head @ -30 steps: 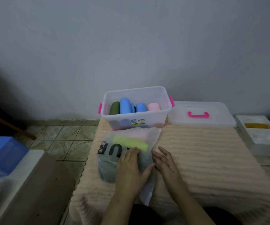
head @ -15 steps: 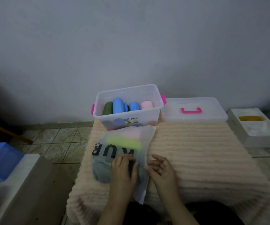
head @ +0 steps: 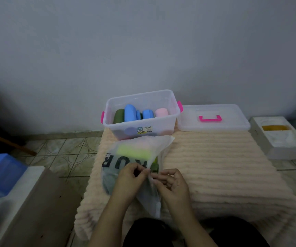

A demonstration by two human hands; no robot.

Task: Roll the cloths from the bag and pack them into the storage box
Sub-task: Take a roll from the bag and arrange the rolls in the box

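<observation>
Both hands have shifted from resting flat on the bag [head: 134, 157] to left hand [head: 129, 177] and right hand [head: 170, 182] fingers pinching its mouth, just before the box [head: 142, 113], probably opening it for another cloth.

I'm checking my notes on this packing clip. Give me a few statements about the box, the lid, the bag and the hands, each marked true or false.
1. The storage box already holds rolled cloths. True.
2. The lid is on the box. False: it lies to the right of the box.
3. Both the left hand and the right hand pinch the bag. True.
4. The bag is empty. False: a yellow-green cloth shows through it.
</observation>
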